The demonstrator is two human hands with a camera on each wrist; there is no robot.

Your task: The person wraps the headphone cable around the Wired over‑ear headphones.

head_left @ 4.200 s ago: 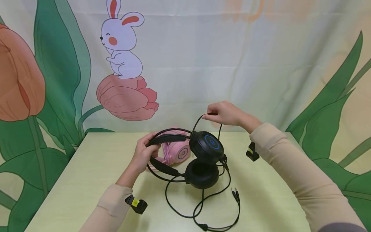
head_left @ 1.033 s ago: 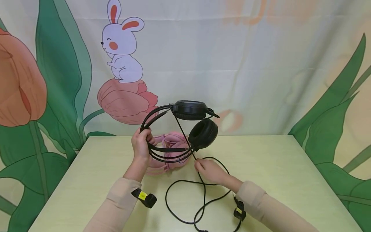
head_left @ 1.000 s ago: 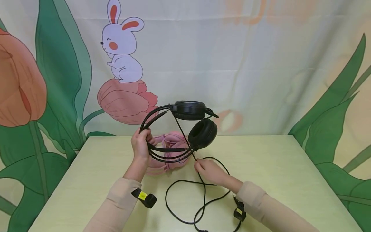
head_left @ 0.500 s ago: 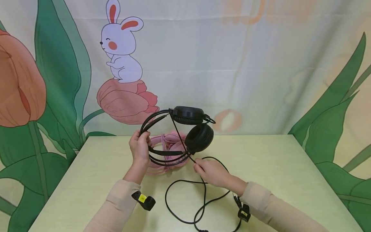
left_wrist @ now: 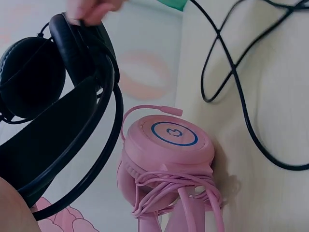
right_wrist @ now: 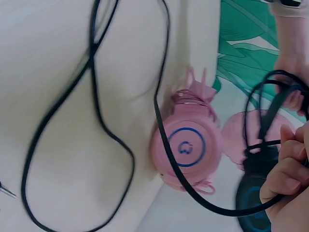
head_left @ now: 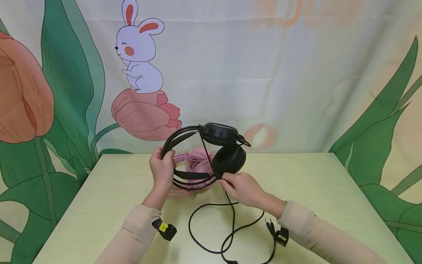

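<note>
Nearest, bottom centre: slack black cable (head_left: 232,231) lies in crossed loops, w/ its two plugs (head_left: 271,228) to their right; if pulled fast, those crossings could prob. tighten into a knot or drag the plugs along. Mid-frame, R hand (head_left: 244,188) is closed, fingers pinching cable by the lower ear cup; L hand (head_left: 162,168) has fingers curled round the headband (head_left: 182,139) of the black gaming headset (head_left: 229,159), held up at centre. One strand runs diagonally btwn the cups; if R grip slips, that wrap may spring slack, & too hard a tug could strain the cable's entry at the cup. Just behind, pink gaming headset (left_wrist: 171,150) sits on the table (head_left: 296,176), own cord bundled round it; its mic boom might snag a loose loop. Containers: none seen. Far back: rabbit-&-tulip backdrop (head_left: 214,73).
</note>
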